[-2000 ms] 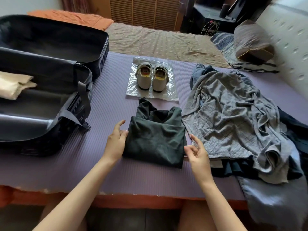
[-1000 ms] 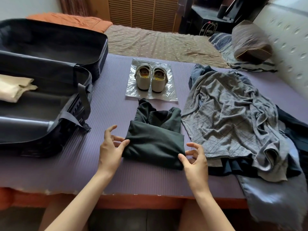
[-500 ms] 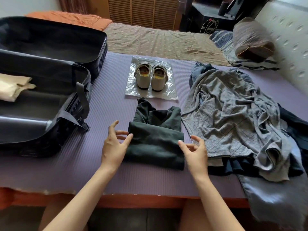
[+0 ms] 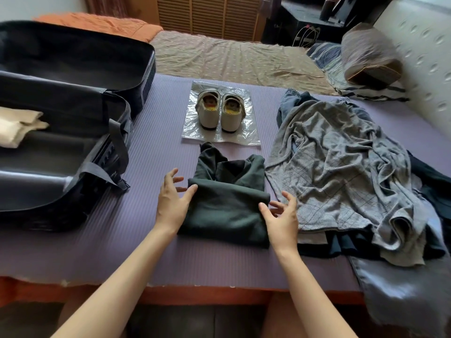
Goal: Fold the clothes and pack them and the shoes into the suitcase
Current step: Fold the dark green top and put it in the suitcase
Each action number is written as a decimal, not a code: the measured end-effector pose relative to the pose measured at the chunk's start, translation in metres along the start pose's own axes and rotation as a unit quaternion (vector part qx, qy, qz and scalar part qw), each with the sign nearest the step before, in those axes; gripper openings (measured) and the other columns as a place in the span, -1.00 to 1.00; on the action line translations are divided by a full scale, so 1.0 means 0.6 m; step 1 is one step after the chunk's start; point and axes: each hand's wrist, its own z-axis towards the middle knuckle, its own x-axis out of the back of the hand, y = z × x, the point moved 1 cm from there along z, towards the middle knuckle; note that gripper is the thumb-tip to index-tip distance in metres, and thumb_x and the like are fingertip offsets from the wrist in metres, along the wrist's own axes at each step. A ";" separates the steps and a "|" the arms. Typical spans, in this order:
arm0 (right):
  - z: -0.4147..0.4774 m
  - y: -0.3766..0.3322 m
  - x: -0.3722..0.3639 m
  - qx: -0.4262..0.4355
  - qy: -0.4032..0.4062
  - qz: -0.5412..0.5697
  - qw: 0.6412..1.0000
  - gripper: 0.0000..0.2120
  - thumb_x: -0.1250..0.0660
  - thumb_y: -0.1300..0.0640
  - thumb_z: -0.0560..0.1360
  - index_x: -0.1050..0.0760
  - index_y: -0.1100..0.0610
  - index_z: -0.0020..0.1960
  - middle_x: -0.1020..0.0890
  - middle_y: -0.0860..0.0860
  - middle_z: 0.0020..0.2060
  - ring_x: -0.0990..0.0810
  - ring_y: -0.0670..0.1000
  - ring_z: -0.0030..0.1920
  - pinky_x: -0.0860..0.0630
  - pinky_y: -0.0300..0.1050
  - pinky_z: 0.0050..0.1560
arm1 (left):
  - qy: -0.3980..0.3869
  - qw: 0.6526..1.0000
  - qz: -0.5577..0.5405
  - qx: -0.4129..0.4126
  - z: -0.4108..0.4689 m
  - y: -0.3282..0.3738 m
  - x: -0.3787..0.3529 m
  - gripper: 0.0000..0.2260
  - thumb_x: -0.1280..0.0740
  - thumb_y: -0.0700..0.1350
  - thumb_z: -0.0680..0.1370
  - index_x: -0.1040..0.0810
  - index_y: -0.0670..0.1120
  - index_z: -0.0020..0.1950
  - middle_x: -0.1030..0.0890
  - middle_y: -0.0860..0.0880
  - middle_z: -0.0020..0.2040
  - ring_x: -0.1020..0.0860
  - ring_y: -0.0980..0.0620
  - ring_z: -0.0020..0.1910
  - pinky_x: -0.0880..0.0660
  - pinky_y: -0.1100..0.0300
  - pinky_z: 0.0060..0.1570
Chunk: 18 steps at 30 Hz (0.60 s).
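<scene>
step: folding dark green garment (image 4: 227, 211), near-centre of mat (image 4: 136, 247) | left hand (image 4: 172, 203), right hand (image 4: 280, 217): fingers spread, thumbs on the fold's side edges, gripping nothing | next: probably tighten the fold, then lift left into open suitcase (image 4: 117, 152) | shoes (image 4: 218, 114) far, unpacked

Daylit bedroom — louvred doors (image 4: 210, 15) (wooden) behind bed (image 4: 231, 57)

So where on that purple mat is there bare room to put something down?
Bare mat lies between the suitcase and the dark green garment, and along the near edge. The right side is crowded with the clothes pile.
</scene>
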 end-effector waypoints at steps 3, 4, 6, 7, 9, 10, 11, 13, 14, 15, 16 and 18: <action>0.007 -0.001 -0.003 -0.033 -0.026 0.052 0.998 -0.33 -0.45 0.23 0.43 -0.20 0.14 0.44 -0.57 0.04 -0.01 -0.59 0.04 -0.04 -0.46 -0.12 0.10 | -0.006 1.000 -0.014 0.002 0.004 0.009 -0.001 -0.46 -0.39 -0.13 0.51 -0.26 -0.12 0.42 -0.52 -0.02 0.04 -0.52 0.12 -0.16 -0.42 0.39 -0.14; 0.009 -0.002 -0.003 -0.037 -0.029 0.063 0.997 -0.32 -0.45 0.25 0.44 -0.19 0.14 0.45 -0.57 0.06 -0.02 -0.59 0.05 -0.06 -0.46 -0.13 0.08 | -0.010 1.000 -0.019 0.012 0.002 0.012 -0.001 -0.47 -0.38 -0.13 0.51 -0.26 -0.13 0.43 -0.51 -0.02 0.03 -0.52 0.10 -0.14 -0.43 0.38 -0.12; 0.009 -0.004 -0.002 -0.035 -0.030 0.067 0.997 -0.34 -0.44 0.27 0.43 -0.21 0.15 0.43 -0.57 0.08 -0.09 -0.58 0.02 -0.15 -0.44 -0.16 0.02 | -0.013 0.999 -0.021 0.036 -0.002 0.012 -0.001 -0.47 -0.37 -0.11 0.53 -0.25 -0.14 0.43 -0.51 -0.02 0.00 -0.53 0.01 -0.05 -0.45 0.23 0.01; 0.009 -0.004 -0.001 -0.034 -0.030 0.067 0.997 -0.35 -0.44 0.28 0.43 -0.22 0.17 0.42 -0.57 0.09 -0.13 -0.56 -0.01 -0.19 -0.42 -0.18 0.00 | -0.015 0.999 -0.014 0.044 -0.004 0.010 0.000 -0.47 -0.36 -0.10 0.53 -0.24 -0.15 0.43 -0.50 -0.02 -0.02 -0.52 0.00 -0.02 -0.43 0.18 0.04; 0.005 -0.005 0.002 -0.033 -0.038 0.067 0.996 -0.35 -0.45 0.27 0.43 -0.21 0.17 0.42 -0.56 0.07 -0.17 -0.54 -0.06 -0.22 -0.39 -0.20 -0.02 | -0.033 0.998 0.000 0.060 -0.007 0.006 0.003 -0.46 -0.36 -0.06 0.53 -0.22 -0.15 0.44 -0.50 0.00 -0.01 -0.49 0.04 -0.01 -0.37 0.21 0.01; 0.003 -0.004 0.005 -0.033 -0.046 0.065 0.996 -0.33 -0.45 0.25 0.43 -0.20 0.16 0.43 -0.55 0.05 -0.17 -0.54 -0.05 -0.20 -0.38 -0.20 -0.02 | -0.044 0.997 0.008 0.069 -0.008 0.003 0.006 -0.45 -0.35 -0.04 0.53 -0.23 -0.14 0.44 -0.50 -0.01 0.01 -0.48 0.06 -0.02 -0.35 0.22 0.00; 0.000 -0.004 0.009 -0.031 -0.054 0.060 0.996 -0.32 -0.46 0.22 0.43 -0.18 0.15 0.44 -0.55 0.04 -0.17 -0.54 -0.04 -0.18 -0.37 -0.22 -0.03 | -0.052 0.996 0.019 0.073 -0.011 0.002 0.009 -0.46 -0.35 -0.03 0.53 -0.24 -0.14 0.43 -0.51 -0.01 0.02 -0.47 0.07 -0.03 -0.34 0.22 -0.01; -0.007 -0.005 0.020 -0.023 -0.071 0.046 0.996 -0.30 -0.45 0.19 0.44 -0.17 0.13 0.45 -0.55 0.04 -0.16 -0.52 -0.08 -0.20 -0.37 -0.30 -0.11 | -0.058 0.996 0.036 0.061 -0.018 -0.001 0.014 -0.50 -0.35 -0.05 0.53 -0.28 -0.13 0.41 -0.52 -0.01 -0.02 -0.48 0.07 -0.06 -0.35 0.21 -0.04; -0.010 -0.006 0.023 -0.020 -0.080 0.039 0.996 -0.30 -0.45 0.19 0.44 -0.17 0.12 0.46 -0.55 0.04 -0.17 -0.51 -0.11 -0.22 -0.37 -0.37 -0.17 | -0.060 0.996 0.039 0.057 -0.021 -0.002 0.017 -0.51 -0.35 -0.06 0.53 -0.28 -0.12 0.40 -0.52 -0.01 -0.04 -0.50 0.05 -0.07 -0.36 0.21 -0.05; -0.014 -0.005 0.026 -0.020 -0.089 0.036 0.995 -0.30 -0.45 0.20 0.44 -0.16 0.12 0.46 -0.55 0.02 -0.19 -0.50 -0.13 -0.24 -0.37 -0.43 -0.19 | -0.065 0.996 0.040 0.057 -0.025 -0.002 0.018 -0.50 -0.36 -0.05 0.53 -0.27 -0.12 0.41 -0.53 -0.01 -0.05 -0.52 0.03 -0.06 -0.36 0.20 -0.06; -0.018 -0.005 0.028 -0.024 -0.095 0.038 0.994 -0.30 -0.45 0.22 0.44 -0.16 0.14 0.46 -0.54 -0.01 -0.21 -0.50 -0.14 -0.25 -0.38 -0.45 -0.19 | -0.069 0.995 0.042 0.057 -0.029 -0.002 0.018 -0.48 -0.36 -0.04 0.53 -0.25 -0.11 0.42 -0.53 -0.02 -0.05 -0.52 0.02 -0.04 -0.37 0.20 -0.06; -0.023 -0.001 0.027 -0.029 -0.102 0.039 0.994 -0.29 -0.44 0.25 0.44 -0.15 0.16 0.47 -0.55 -0.03 -0.23 -0.53 -0.14 -0.24 -0.39 -0.43 -0.17 | -0.074 0.995 0.053 0.050 -0.037 -0.004 0.017 -0.46 -0.35 -0.02 0.53 -0.22 -0.12 0.43 -0.53 -0.02 -0.10 -0.51 0.03 -0.07 -0.36 0.19 -0.07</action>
